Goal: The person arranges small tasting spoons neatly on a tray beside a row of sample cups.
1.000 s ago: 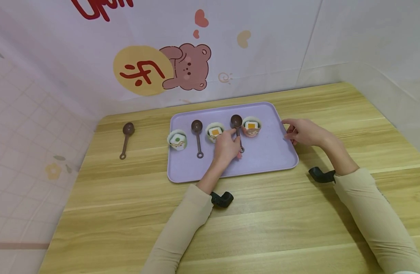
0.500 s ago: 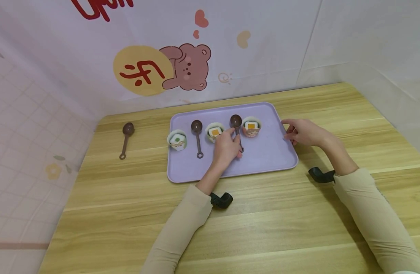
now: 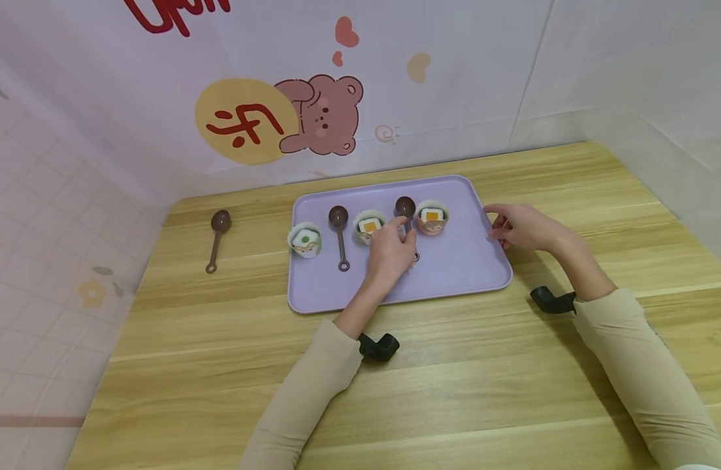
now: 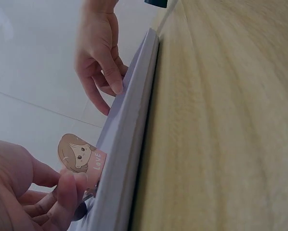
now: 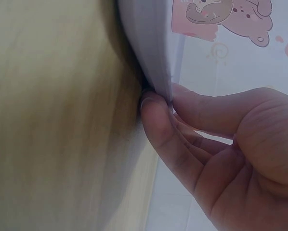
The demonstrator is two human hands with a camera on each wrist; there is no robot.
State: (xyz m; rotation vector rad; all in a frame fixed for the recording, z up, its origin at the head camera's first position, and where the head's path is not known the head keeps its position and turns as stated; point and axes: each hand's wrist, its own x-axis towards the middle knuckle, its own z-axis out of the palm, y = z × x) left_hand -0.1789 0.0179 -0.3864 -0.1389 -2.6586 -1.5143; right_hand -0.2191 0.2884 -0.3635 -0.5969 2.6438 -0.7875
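Observation:
My left hand [image 3: 391,251] is over the handle of a brown measuring spoon [image 3: 405,207] lying on a lavender tray [image 3: 454,267]. The fingers are loosely bent and partly cover the handle; in the left wrist view the fingertips [image 4: 79,182] are beside it, seemingly not gripping. At the tray's right edge, my right hand [image 3: 524,226] pinches the rim between thumb and fingers, as the right wrist view shows. A second brown spoon [image 3: 338,217] lies left of a paper cup [image 3: 369,226] holding a white piece with an orange square. A similar cup [image 3: 432,218] stands right of the touched spoon.
A third cup [image 3: 304,241], its white piece marked with a green dot, stands at the tray's left edge. Another brown spoon [image 3: 221,220] lies on the wooden table [image 3: 231,339] to the left. A printed cloth wall [image 3: 454,78] borders the table's back.
My left hand has shifted up slightly at the spoon's handle, its fingers changing pose. The spoon stays in place. My right hand keeps its hold on the tray's rim.

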